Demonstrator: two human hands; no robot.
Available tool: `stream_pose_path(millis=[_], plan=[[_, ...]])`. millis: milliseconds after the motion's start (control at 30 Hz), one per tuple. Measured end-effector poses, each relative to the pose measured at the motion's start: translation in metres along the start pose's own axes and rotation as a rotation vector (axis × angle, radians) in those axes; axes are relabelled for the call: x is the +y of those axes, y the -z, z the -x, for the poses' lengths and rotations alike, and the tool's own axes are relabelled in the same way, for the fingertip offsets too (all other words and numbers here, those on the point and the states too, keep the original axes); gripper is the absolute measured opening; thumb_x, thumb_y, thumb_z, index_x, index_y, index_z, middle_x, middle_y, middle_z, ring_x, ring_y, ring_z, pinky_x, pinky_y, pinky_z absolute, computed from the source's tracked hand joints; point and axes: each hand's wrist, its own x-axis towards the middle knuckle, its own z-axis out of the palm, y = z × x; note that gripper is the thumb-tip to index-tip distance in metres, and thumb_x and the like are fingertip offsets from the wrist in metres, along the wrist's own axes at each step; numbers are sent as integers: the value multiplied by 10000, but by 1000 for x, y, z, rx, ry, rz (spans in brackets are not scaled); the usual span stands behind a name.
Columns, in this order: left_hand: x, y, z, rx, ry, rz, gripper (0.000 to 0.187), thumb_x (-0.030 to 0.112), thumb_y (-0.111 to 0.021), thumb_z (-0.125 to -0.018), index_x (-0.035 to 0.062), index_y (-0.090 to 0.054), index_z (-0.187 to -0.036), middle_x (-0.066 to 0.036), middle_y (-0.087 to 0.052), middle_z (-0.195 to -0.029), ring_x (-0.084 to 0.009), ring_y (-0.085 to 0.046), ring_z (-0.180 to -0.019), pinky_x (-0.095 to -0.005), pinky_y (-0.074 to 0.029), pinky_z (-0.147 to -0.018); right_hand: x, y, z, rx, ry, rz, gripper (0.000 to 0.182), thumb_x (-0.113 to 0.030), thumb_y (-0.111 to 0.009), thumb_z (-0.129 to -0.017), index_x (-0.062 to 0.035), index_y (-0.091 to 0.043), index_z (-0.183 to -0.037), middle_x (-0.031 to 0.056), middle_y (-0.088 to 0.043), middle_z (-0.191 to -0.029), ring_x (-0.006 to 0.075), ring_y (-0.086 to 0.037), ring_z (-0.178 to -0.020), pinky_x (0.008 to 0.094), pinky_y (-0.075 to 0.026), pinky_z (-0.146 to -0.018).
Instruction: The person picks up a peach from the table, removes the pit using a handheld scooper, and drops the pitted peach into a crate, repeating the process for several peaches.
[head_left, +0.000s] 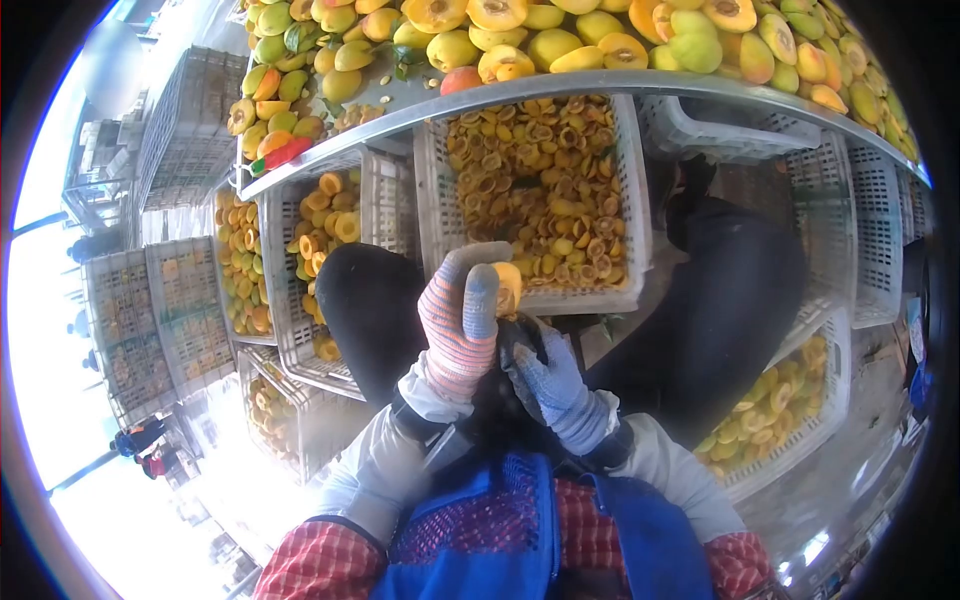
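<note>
My left hand (460, 320), in a striped knit glove, is closed around a yellow peach half (508, 289), pinched between thumb and fingers. Just below it and to the right is my right hand (555, 385), in a bluish glove with dark fingertips. Its fingers are curled close under the fruit, and whatever they hold is dark and hard to make out. Both hands are above my lap, at the near edge of a white crate (636, 200) filled with small yellow-brown fruit pieces (540, 190).
A metal-edged table (560, 88) across the top carries many whole and halved peaches (620, 50). A red-and-green object (280, 155) lies at its left corner. Crates with fruit (325, 215) stand left, another crate (770, 410) right. Stacked crates (140, 320) rise at far left.
</note>
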Motion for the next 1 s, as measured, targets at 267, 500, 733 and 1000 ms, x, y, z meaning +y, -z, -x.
stream_pose_path(millis=[267, 500, 733, 1000], plan=[[0, 6, 0, -100, -10, -78, 295, 278, -534, -943, 2, -616, -1007, -23, -617, -748, -83, -530, -696, -234, -437, -649, -14, 8, 6, -245, -333, -412, 219, -285, -541, -939, -79, -507, -1003, 28, -536, -722, 114, -519, -517, 246, -395, -384], [-13, 4, 7, -154, 308, 207, 384, 391, -500, -935, 35, -623, -1009, -12, -601, -778, -78, -515, -722, -223, -413, -665, -20, 8, 10, -288, -496, -448, 317, -420, -478, -953, -105, -501, -933, 12, -427, -555, 99, -335, -358, 233, -271, -335], [-9, 10, -3, -359, 571, 491, 435, 435, -509, -920, 17, -622, -959, -54, -612, -765, -131, -567, -701, -251, -455, -655, -25, 5, 2, -476, -718, -768, 486, -577, -407, -929, -104, -499, -869, -16, -353, -513, 77, -308, -358, 232, -236, -300], [-13, 1, -4, -123, 940, 809, 399, 501, -574, -868, 108, -600, -805, -14, -558, -662, -112, -531, -583, -232, -420, -522, -8, 4, -10, -802, -714, -1345, 449, -519, -402, -953, -86, -490, -875, 3, -413, -542, 72, -359, -351, 246, -329, -303]])
